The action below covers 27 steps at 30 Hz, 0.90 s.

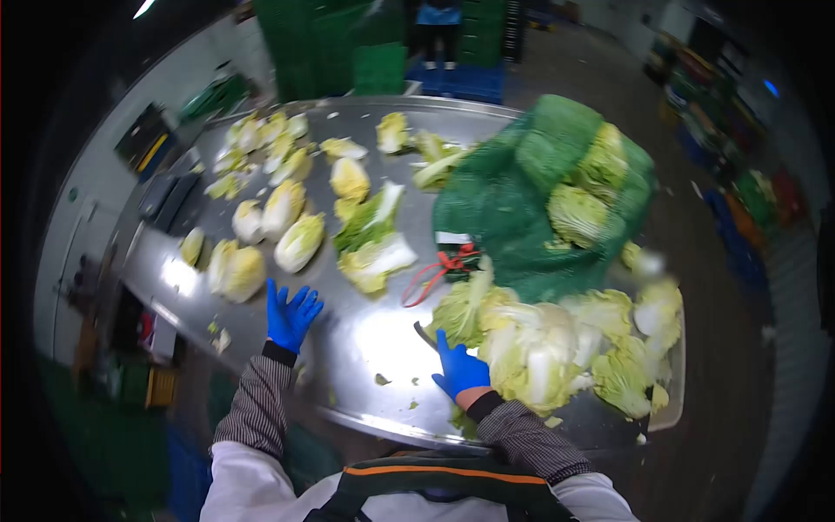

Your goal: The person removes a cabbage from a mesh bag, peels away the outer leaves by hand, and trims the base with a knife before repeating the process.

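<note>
Your left hand (294, 317), in a blue glove, is raised over the near part of the shiny metal table (348, 348), to the left of and nearer you than the big green mesh sack (496, 191). Its fingers are spread wide and it holds nothing. Your right hand (464, 370), also gloved in blue, is on the near side of the sack, at the left edge of a heap of loose pale-green and white cabbage leaves (539, 352). Its index finger points away from you, beside a thin, dark, curved object (424, 334); the hand looks partly open, but you cannot tell whether it has hold of anything. The sack lies with its mouth open to the right, showing light-green cabbage heads (578, 216) inside, and a red cord (435, 275) loops out at its near left corner. Left of the sack are long green-and-white outer leaves (374, 244), and farther left sit the trimmed, yellowish-white cabbage hearts (283, 210), some touching one another. Beyond the sack, past the table's far edge, a person in dark trousers (439, 30) stands on a blue platform (470, 84).
</note>
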Available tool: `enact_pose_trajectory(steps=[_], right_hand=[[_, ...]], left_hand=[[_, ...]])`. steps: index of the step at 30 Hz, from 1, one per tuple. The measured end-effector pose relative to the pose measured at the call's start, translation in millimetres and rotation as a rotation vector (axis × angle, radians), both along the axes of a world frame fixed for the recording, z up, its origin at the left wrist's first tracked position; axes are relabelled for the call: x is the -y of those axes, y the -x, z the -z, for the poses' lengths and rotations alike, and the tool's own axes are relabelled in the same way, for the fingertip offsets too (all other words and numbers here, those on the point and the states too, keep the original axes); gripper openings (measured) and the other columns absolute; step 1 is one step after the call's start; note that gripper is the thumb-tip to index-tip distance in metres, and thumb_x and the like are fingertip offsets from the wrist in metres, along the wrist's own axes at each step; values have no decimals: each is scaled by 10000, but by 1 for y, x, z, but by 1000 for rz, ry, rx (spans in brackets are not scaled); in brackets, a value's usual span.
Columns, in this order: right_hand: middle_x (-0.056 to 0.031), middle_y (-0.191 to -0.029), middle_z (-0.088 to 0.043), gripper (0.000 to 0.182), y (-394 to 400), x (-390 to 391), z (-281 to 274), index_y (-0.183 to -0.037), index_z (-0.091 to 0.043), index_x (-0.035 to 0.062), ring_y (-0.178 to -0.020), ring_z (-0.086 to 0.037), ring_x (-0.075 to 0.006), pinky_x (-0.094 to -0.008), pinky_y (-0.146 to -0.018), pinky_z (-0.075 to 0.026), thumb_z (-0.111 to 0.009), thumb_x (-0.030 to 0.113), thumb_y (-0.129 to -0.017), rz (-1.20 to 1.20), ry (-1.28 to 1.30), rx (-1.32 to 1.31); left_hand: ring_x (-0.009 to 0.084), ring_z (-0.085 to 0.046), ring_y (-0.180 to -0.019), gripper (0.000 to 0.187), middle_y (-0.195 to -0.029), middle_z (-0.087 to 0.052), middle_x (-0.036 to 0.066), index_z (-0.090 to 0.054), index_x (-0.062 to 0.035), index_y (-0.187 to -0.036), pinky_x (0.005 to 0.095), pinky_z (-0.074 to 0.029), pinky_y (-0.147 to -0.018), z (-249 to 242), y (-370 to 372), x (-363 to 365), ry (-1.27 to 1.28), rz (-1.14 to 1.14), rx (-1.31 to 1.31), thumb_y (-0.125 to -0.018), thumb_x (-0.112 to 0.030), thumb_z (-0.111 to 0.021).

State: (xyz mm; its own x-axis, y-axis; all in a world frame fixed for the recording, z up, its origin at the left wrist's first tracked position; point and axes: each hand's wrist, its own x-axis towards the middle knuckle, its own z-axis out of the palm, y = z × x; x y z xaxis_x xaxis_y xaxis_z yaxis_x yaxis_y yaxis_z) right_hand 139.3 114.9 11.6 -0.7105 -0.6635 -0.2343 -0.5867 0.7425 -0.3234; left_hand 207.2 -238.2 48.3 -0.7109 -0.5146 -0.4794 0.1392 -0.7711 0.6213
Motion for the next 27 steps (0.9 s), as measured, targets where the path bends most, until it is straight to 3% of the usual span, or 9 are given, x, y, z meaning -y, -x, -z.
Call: enact_pose_trajectory(steps=[5,8,14,17,19,21,22,25,27], right_hand=[[-169,-963,-575,635,5,-77,22,-1392,-375,250,-731,-635,-336,-471,-605,-511,-591,300,-797,248,-47,22],[-154,-965,-580,603,14,-142,34,-1366,-406,245,-746,-636,-336,-478,-613,-508,-588,293,-794,338,-82,-37],[-162,-964,-589,604,76,-309,21,-1349,-436,179,-770,-637,-341,-476,-643,-508,-612,297,-784,524,-210,-102],[-175,-960,-617,601,111,-403,38,-1324,-468,122,-807,-637,-353,-476,-674,-509,-639,299,-776,631,-176,-278],[-184,-945,-636,537,136,-443,22,-1275,-518,97,-824,-639,-341,-435,-702,-510,-631,273,-782,835,-79,-189],[-174,-916,-619,484,161,-474,41,-1252,-533,77,-708,-627,-320,-411,-669,-507,-609,189,-787,1049,181,-383],[-110,-799,-599,403,175,-455,14,-1199,-556,53,-615,-589,-257,-371,-623,-494,-594,151,-809,1020,361,-511],[-25,-722,-542,298,230,-408,0,-1118,-583,44,-576,-540,-159,-317,-588,-470,-587,138,-836,1061,953,-522],[33,-631,-463,150,246,-355,-50,-1011,-585,92,-446,-446,-109,-263,-406,-405,-531,177,-900,1237,1640,278]], left_hand=[[241,-571,-1067,490,-1261,-535,133,-402,-134,-1388,384,-482,-927,-6,116,-125,242,637,-137,-979,-400,-439],[155,-595,-1012,450,-1154,-607,67,-427,-116,-1374,314,-483,-906,-27,192,-215,354,873,-212,-966,-294,-492],[152,-565,-1053,492,-1181,-589,73,-447,-73,-1361,284,-444,-915,-50,324,-341,790,997,-231,-933,-280,-571],[171,-546,-1103,539,-1212,-577,88,-439,-61,-1367,305,-419,-956,-19,414,-370,964,897,-356,-894,-229,-635],[212,-545,-1130,560,-1216,-579,127,-441,-60,-1367,318,-414,-973,-26,461,-380,1254,795,-333,-866,-187,-659],[231,-556,-1125,546,-1215,-582,153,-446,-44,-1355,320,-426,-965,-33,509,-384,1432,690,-256,-867,-181,-649],[235,-558,-1123,544,-1218,-582,159,-450,-39,-1350,322,-427,-964,-32,531,-385,1398,668,-253,-866,-187,-649],[246,-562,-1122,547,-1229,-577,176,-457,-24,-1337,328,-430,-964,-24,588,-388,1367,630,-215,-861,-209,-651],[251,-560,-1126,556,-1242,-570,185,-459,-12,-1330,329,-429,-966,-21,610,-390,1438,633,-148,-857,-228,-656]])
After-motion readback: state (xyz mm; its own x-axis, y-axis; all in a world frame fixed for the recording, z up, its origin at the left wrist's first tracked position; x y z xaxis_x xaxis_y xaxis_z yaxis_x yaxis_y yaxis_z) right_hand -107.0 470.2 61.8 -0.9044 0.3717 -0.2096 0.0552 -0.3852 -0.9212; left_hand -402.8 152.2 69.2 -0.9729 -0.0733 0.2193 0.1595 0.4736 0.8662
